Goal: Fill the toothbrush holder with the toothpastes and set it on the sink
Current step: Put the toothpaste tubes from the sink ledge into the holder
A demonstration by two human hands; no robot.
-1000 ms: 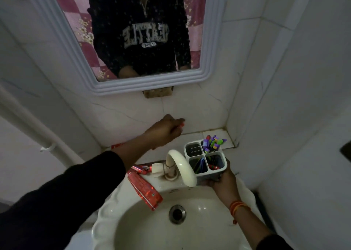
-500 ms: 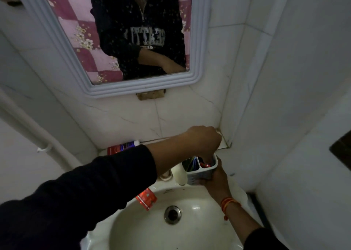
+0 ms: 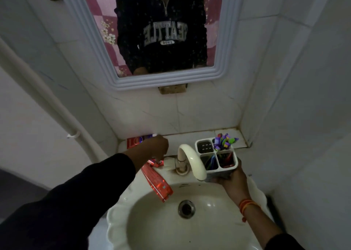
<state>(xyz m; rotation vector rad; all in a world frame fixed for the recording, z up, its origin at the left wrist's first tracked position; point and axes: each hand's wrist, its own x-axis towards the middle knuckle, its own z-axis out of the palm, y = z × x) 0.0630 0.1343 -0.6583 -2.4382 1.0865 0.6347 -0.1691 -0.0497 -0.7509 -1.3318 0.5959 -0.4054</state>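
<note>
Left hand [image 3: 158, 147] hovers curled over the small red toothpaste [image 3: 154, 162] by the tap's base; whether it grips yet, I cannot tell. Right hand [image 3: 230, 177] cups the white holder [image 3: 216, 158] from below, off the rim, right of the tap [image 3: 190, 159]. A longer red tube [image 3: 156, 183] lies slantwise on the sink [image 3: 117, 223], nearer the left hand. The tap stands between tubes and holder.

Count: 1 four-compartment toothbrush holder [image 3: 216, 159], 3 red toothpaste items visible [image 3: 156, 182], 1 tap [image 3: 190, 160], 1 mirror [image 3: 121, 82].
</note>
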